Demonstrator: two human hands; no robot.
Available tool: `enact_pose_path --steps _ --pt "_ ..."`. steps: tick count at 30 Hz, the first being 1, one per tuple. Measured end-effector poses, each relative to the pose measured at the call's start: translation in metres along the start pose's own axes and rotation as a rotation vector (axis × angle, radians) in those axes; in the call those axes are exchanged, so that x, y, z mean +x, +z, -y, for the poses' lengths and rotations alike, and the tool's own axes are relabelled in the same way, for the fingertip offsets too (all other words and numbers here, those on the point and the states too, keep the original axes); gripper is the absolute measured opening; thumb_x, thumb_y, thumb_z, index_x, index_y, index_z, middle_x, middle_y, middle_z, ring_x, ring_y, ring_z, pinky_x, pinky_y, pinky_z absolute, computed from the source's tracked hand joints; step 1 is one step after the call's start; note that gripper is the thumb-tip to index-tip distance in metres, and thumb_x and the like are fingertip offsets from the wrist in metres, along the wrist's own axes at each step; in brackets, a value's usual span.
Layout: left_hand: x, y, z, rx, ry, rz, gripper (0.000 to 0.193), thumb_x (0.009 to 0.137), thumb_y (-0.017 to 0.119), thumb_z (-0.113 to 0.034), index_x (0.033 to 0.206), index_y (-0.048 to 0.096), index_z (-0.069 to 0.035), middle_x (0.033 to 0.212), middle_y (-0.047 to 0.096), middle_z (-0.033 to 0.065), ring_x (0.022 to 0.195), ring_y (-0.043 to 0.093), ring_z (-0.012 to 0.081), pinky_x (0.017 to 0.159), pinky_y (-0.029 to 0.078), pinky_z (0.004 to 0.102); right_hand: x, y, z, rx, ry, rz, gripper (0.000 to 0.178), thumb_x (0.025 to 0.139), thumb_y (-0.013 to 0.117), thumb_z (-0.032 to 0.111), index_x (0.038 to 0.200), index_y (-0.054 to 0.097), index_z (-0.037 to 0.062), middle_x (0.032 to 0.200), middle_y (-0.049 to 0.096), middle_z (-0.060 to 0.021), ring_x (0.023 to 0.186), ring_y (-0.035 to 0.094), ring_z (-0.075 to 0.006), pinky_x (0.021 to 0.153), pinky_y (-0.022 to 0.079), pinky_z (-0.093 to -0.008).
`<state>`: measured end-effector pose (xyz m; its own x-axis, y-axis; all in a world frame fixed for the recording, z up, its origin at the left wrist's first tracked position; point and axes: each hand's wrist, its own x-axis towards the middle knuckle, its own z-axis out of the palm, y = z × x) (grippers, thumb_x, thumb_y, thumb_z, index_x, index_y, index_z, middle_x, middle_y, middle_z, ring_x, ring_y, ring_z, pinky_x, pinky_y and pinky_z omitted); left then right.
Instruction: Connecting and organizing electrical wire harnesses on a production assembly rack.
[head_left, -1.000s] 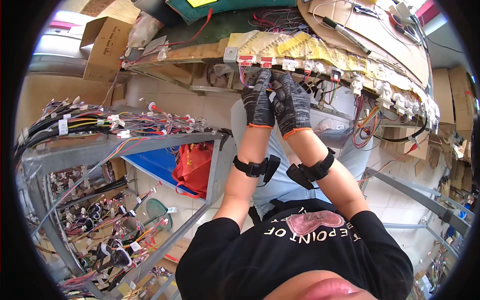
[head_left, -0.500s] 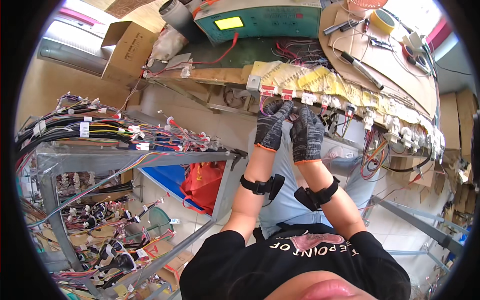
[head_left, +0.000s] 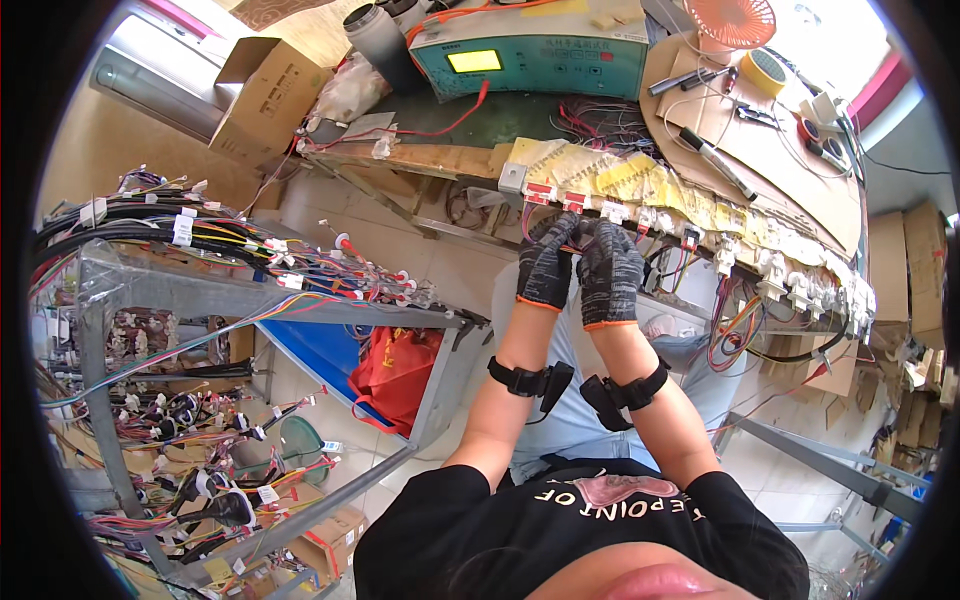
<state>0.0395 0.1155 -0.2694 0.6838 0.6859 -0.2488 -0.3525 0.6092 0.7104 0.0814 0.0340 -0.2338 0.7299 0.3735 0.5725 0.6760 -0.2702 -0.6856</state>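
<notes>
My left hand [head_left: 546, 264], in a dark grey knit glove with an orange cuff, is closed in a pinch just below the red-and-white connectors [head_left: 540, 193] on the bench's front edge. Beside it my right hand [head_left: 611, 270], gloved the same way, has its fingers closed too, near a white connector [head_left: 614, 212]. The fingertips of both hands almost meet. Whatever lies between them is too small and too covered to make out. Thin purple wires [head_left: 527, 222] hang from the connector left of my left hand. More connectors [head_left: 775, 272] line the edge to the right.
A teal tester [head_left: 530, 62] with a lit yellow screen stands at the back. Pens, a tape roll [head_left: 766, 68] and a pink fan [head_left: 732, 20] lie around the cardboard [head_left: 800, 190]. On my left a metal rack [head_left: 190, 285] carries wire bundles. A red bag [head_left: 396, 372] sits by it.
The view has shifted slightly, showing more of the fan. My hands stay together at the same connectors, with the right hand turned a little more back-up.
</notes>
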Motion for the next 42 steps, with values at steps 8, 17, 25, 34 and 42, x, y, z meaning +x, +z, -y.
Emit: enact_pose_path --steps 8,17,25,34,42 --pt "0.001 0.002 -0.008 -0.098 -0.068 0.095 0.01 0.089 0.056 -0.008 0.093 0.064 -0.002 0.085 0.065 0.0065 0.076 0.062 0.0153 0.071 0.051 0.0285 -0.018 0.019 -0.011 0.534 0.435 -0.043 0.017 0.09 0.054 0.015 0.086 0.064 0.0021 0.075 0.063 -0.0029 0.061 0.05 -0.0086 0.055 0.041 -0.0231" --pt "-0.009 0.005 -0.013 0.039 -0.014 -0.011 0.012 0.087 0.059 -0.007 0.097 0.063 -0.002 0.09 0.065 0.0064 0.081 0.061 0.0158 0.072 0.05 0.0284 -0.014 0.021 -0.012 0.747 0.747 -0.123 0.02 0.089 0.055 0.018 0.086 0.066 0.0016 0.074 0.062 -0.0033 0.062 0.051 -0.0108 0.059 0.042 -0.0254" --pt "0.003 -0.003 -0.015 0.078 -0.134 0.161 0.013 0.087 0.057 -0.003 0.099 0.063 -0.002 0.093 0.065 0.0061 0.084 0.061 0.0146 0.076 0.05 0.0284 -0.012 0.026 -0.013 0.727 0.597 -0.173 0.016 0.086 0.058 0.018 0.08 0.065 0.0054 0.063 0.057 0.0005 0.05 0.045 -0.0082 0.046 0.033 -0.0228" --pt "0.002 -0.001 -0.011 0.144 0.092 0.085 0.025 0.085 0.058 0.003 0.109 0.059 -0.004 0.097 0.064 0.0055 0.086 0.062 0.0149 0.076 0.051 0.0282 -0.017 0.022 -0.019 0.167 0.261 -0.149 0.013 0.086 0.058 0.017 0.08 0.064 0.0072 0.064 0.054 0.0025 0.051 0.042 -0.0061 0.046 0.031 -0.0215" --pt "0.012 -0.011 -0.014 -0.067 -0.115 0.292 0.01 0.088 0.056 -0.003 0.095 0.063 -0.003 0.09 0.065 0.0071 0.083 0.062 0.0164 0.076 0.051 0.0292 -0.014 0.022 -0.015 0.394 0.372 -0.088 0.013 0.086 0.055 0.014 0.081 0.064 0.0059 0.069 0.057 0.0006 0.057 0.047 -0.0077 0.053 0.038 -0.0221"
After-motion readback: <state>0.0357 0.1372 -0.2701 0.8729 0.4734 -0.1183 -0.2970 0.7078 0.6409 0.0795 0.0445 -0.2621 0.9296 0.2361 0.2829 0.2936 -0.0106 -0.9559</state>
